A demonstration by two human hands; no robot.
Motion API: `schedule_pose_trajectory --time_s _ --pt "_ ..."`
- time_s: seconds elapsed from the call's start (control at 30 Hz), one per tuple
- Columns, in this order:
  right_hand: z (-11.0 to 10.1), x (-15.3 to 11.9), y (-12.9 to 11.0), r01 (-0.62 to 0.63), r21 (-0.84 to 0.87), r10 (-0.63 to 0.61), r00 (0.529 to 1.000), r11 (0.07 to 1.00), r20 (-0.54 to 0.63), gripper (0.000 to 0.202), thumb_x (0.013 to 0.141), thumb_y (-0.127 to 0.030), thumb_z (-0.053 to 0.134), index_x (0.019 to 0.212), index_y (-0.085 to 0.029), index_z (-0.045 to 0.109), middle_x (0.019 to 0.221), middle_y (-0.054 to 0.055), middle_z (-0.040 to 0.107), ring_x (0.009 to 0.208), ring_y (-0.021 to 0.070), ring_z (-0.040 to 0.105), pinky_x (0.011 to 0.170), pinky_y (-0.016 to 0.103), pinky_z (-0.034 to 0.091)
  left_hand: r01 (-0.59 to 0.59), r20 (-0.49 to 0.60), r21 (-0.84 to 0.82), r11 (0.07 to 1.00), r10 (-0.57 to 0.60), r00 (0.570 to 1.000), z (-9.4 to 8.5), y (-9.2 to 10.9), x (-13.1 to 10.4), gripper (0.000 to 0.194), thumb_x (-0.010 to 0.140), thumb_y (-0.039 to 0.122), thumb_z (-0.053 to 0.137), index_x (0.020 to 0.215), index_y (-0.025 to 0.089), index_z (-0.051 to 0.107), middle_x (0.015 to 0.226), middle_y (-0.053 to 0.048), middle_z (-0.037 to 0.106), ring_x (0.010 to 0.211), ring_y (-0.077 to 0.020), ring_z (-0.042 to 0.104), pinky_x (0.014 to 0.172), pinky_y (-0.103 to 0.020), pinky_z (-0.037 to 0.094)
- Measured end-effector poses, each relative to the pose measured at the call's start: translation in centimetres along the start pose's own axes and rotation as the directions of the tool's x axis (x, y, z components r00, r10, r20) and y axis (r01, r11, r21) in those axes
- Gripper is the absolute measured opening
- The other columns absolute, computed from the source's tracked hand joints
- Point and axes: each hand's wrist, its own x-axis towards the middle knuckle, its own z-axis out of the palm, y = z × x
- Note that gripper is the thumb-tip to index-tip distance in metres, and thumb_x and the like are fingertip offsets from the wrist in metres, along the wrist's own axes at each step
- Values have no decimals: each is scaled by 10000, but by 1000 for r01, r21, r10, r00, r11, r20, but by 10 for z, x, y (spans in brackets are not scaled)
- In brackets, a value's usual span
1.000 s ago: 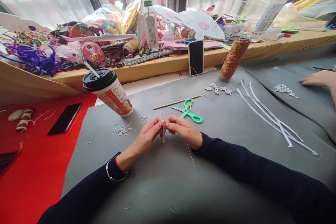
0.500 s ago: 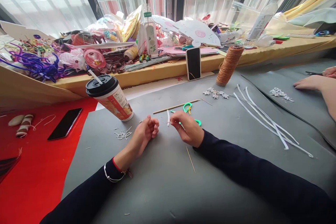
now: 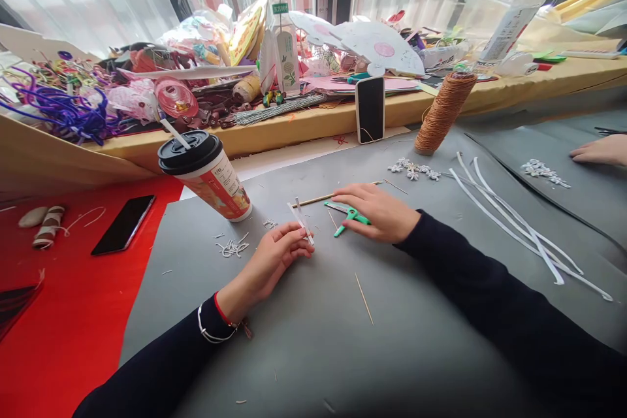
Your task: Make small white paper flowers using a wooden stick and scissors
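Observation:
Thin white strips (image 3: pixel 300 219) stand up from the fingertips of my left hand (image 3: pixel 274 257), which is closed on their lower ends. My right hand (image 3: pixel 377 212) lies palm down over the green-handled scissors (image 3: pixel 349 211), its fingers spread over the handles; the palm side is hidden. The scissor blades point left. Just behind them a thin wooden stick (image 3: pixel 313 199) lies on the grey mat (image 3: pixel 313 353). Small white clippings (image 3: pixel 232 247) are scattered left of my left hand. A thin needle-like stick (image 3: pixel 364 298) lies in front of my hands.
A paper cup (image 3: pixel 210 176) stands at the left, a phone (image 3: pixel 370 110) and brown twine spool (image 3: pixel 445 112) at the back. White flower pieces (image 3: pixel 413 168) and long white strips (image 3: pixel 514 222) lie right. Another person's hand (image 3: pixel 600 149) is at the right edge.
My left hand has gone from loosely curled to closed on the white strips. My right hand has left its pinch and moved right, onto the scissors, which have turned. The view has shifted slightly.

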Motion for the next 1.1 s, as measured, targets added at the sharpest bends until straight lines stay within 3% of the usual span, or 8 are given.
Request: schedule_pose_trajectory --time_s 0.17,0.3,0.43,0.63,0.77,0.87,0.97,1.1 --pt "-3 -24 32 -107 5 101 958 994 267 447 794 -227 421 1223 -102 423 1307 154 389 1192 250 389 947 379 378 -34 -54 -51 998 31 998 0 2 1 149 766 271 568 841 144 546 897 -52 583 645 -87 564 646 -229 465" --pt "-8 -28 29 -185 -24 183 937 982 298 455 745 -248 466 1176 -101 467 1286 165 383 1143 272 424 910 366 397 -16 -85 -64 998 11 996 -2 2 2 209 775 282 567 933 145 560 835 -33 565 638 -75 555 650 -211 471" --pt "-14 -24 22 -289 -98 305 907 952 289 387 693 -274 508 1048 -126 557 1115 148 494 982 268 503 823 366 424 -31 -118 -18 999 29 993 -3 2 3 208 767 286 581 928 154 591 884 -31 553 705 -92 574 710 -231 480" --pt "-19 -25 29 -296 -64 301 899 953 319 350 755 -338 442 1020 -150 573 1064 120 524 1019 261 465 854 366 390 -148 -173 83 986 160 972 -5 1 4 130 761 274 582 795 156 625 1046 -38 538 823 -111 554 753 -246 481" --pt "-19 -27 31 -384 -77 384 847 920 368 343 744 -329 446 1035 -172 537 1096 98 504 856 198 549 697 297 431 -238 -186 199 951 275 943 -5 1 3 126 763 267 581 800 155 626 981 -45 573 791 -116 567 730 -264 494" --pt "-17 -28 31 -462 -176 494 806 869 326 311 722 -342 461 977 -177 526 1027 75 534 710 169 559 572 270 400 -334 -185 279 900 392 901 -3 1 1 128 761 252 583 843 156 607 901 -44 598 753 -134 591 705 -293 508" --pt "-19 -27 33 -524 -210 561 804 826 198 296 724 -307 454 984 -173 494 927 59 564 652 162 543 529 259 361 -402 -143 317 859 463 875 0 2 -1 114 766 232 572 849 153 580 842 -38 596 725 -146 603 678 -310 515" --pt "-23 -18 24 -504 -30 505 863 863 17 410 683 -383 563 1001 -148 455 808 49 550 586 139 497 521 251 353 -462 -125 357 812 532 838 1 2 -2 111 767 215 568 859 153 552 817 -36 595 713 -147 611 696 -320 510"
